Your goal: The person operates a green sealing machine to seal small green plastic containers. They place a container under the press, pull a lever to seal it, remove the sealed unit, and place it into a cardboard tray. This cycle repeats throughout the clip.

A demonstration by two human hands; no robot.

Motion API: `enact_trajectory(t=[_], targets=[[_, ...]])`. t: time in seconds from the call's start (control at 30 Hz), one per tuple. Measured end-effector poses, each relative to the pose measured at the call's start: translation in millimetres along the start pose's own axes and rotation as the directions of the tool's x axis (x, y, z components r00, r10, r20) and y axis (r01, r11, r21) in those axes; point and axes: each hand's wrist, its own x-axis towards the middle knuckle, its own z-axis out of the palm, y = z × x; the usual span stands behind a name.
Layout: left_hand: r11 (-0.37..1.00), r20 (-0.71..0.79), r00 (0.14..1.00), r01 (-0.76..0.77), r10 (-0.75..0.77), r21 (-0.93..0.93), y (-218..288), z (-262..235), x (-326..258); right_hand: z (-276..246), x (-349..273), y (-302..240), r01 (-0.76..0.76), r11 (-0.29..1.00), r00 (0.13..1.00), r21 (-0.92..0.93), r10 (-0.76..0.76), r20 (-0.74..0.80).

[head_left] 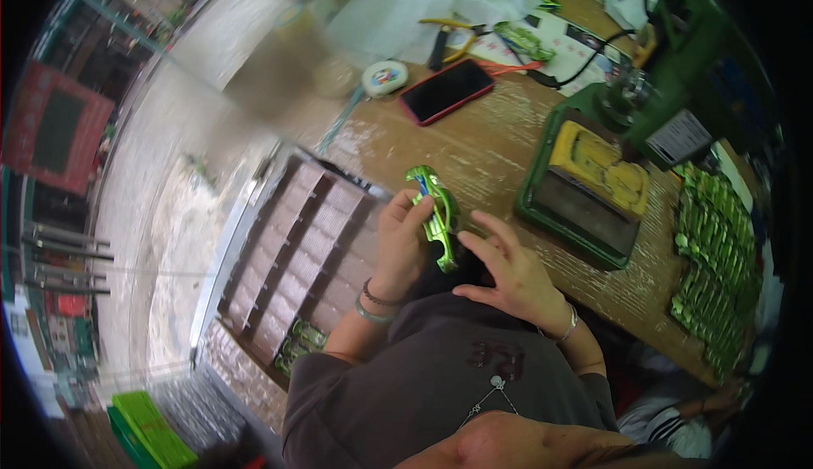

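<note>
My left hand [400, 245] grips a shiny green toy car body shell [442, 234] between thumb and fingers, upright above the table's near edge. A bit of blue shows on the shell near my thumb. Just to its right, my right hand [518, 276] is open, fingers spread, with its fingertips close to the shell; contact cannot be made out. At the far right of the table, many similar green shells [720, 257] lie packed in rows. A few green pieces [301, 344] sit in the near end of a divided tray [292, 236] by my left arm.
A green bench machine [529, 190] with a yellow block [597, 164] stands right of my hands. Farther back lie a red-edged phone [447, 92], a round white case [384, 78], yellow-handled pliers [461, 39] and a translucent plastic bag [415, 8]. A person's striped sleeve [677, 431] shows lower right.
</note>
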Motion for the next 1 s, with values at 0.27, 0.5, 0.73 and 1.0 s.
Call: enact_trajectory(t=[0.27, 0.5, 0.73, 1.0], targets=[[0.553, 0.745, 0.667, -0.628, 0.022, 0.547, 28, 51, 25, -64, -48, 49, -0.398, 0.555, 0.686, 0.73, 0.708, -0.165], [0.207, 0.831, 0.499, -0.81, -0.248, 0.548, -3, 117, 99, -85, -47, 59, -0.301, 0.412, 0.623, 0.86, 0.768, -0.15], [-0.033, 0.883, 0.443, -0.896, -0.153, 0.444, 6, 138, 152, -120, -75, 92, -0.511, 0.769, 0.452, 0.384, 0.62, -0.642], [0.13, 0.881, 0.414, -0.884, -0.23, 0.449, -60, 163, 155, -138, -29, 106, -0.674, 0.548, 0.734, -0.496, 0.416, -0.538]])
